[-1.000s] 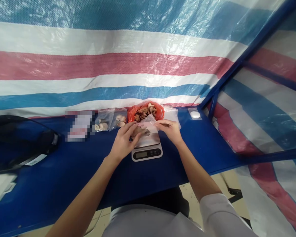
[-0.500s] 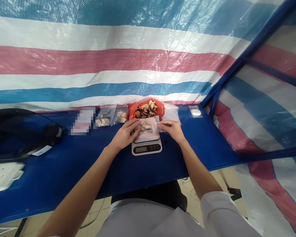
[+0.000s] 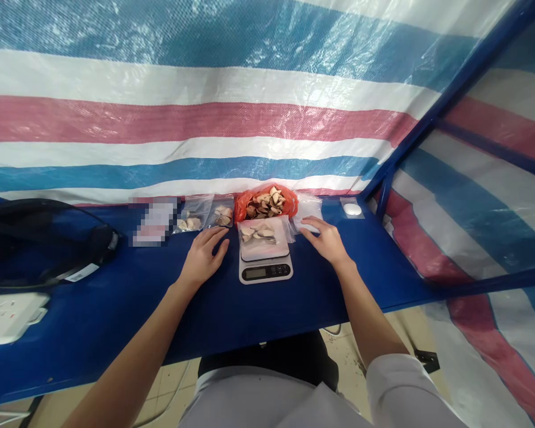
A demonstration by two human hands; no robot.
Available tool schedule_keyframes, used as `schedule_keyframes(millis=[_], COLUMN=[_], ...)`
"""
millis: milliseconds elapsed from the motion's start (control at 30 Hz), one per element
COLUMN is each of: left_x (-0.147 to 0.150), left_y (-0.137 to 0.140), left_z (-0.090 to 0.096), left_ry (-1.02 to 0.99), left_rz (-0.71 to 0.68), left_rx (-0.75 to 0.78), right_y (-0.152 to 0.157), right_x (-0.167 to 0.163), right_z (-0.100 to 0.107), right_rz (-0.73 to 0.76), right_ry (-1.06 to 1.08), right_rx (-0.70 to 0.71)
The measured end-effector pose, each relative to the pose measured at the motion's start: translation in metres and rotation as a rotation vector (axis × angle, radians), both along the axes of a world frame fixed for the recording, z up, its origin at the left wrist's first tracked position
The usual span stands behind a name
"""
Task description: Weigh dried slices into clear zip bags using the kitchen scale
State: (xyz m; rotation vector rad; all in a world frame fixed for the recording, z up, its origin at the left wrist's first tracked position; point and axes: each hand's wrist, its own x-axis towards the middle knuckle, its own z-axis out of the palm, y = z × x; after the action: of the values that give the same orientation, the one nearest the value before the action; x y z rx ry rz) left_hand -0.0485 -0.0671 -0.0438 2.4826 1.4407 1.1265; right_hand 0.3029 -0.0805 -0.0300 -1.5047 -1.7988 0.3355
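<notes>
A clear zip bag [image 3: 264, 233] with pale dried slices in it lies on the digital kitchen scale [image 3: 266, 273], one end hanging over the right side of the platform. To the left of the scale, my left hand [image 3: 204, 254] is open with nothing in it, fingers towards the back. My right hand [image 3: 324, 239] is open on the other side, its fingertips near a stack of clear bags [image 3: 307, 208]; I cannot tell whether they touch. Behind the scale sits a red plastic bag [image 3: 241, 207] full of dried slices [image 3: 267, 202].
Two filled zip bags [image 3: 191, 215] lie left of the red bag, beside a blurred flat item [image 3: 155, 223]. Farther left are a black headset [image 3: 102, 241] and a white power strip [image 3: 11, 318]. At the right back rests a white oval object [image 3: 352, 209].
Both hands have let go of the zip bag and moved apart, left hand to the left and right hand to the right. The bag now rests on the scale untouched.
</notes>
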Motion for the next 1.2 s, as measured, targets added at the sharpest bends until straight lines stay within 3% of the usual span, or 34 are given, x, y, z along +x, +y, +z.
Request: schedule_keyframes(millis=[200, 400, 600, 733, 867, 1033, 1200], left_x=[-0.004, -0.004, -0.005, -0.003, 0.009, 0.033, 0.055], left_y=[-0.006, -0.006, -0.007, -0.009, 0.002, 0.046, 0.090], left_z=[-0.015, -0.020, -0.020, -0.006, 0.023, 0.055, 0.065], left_ry=[0.217, 0.311, 0.281, 0.166, 0.080, 0.140, 0.328], left_rz=[-0.004, 0.029, 0.021, 0.010, -0.051, -0.207, -0.453], left_rx=[-0.061, -0.127, -0.093, -0.002, 0.092, 0.095, -0.007], right_y=[-0.009, -0.010, -0.011, -0.009, 0.003, 0.036, 0.073], right_x=[-0.009, -0.010, -0.011, -0.009, -0.006, -0.011, -0.019], right_z=[-0.026, -0.032, -0.031, -0.026, -0.010, 0.018, 0.028], right_rz=[0.040, 0.049, 0.047, 0.052, 0.059, 0.145, 0.299], right_ry=[-0.445, -0.497, -0.499, -0.438, -0.308, -0.202, -0.213], right_rx=[-0.022, -0.045, -0.050, -0.007, 0.072, 0.119, 0.145])
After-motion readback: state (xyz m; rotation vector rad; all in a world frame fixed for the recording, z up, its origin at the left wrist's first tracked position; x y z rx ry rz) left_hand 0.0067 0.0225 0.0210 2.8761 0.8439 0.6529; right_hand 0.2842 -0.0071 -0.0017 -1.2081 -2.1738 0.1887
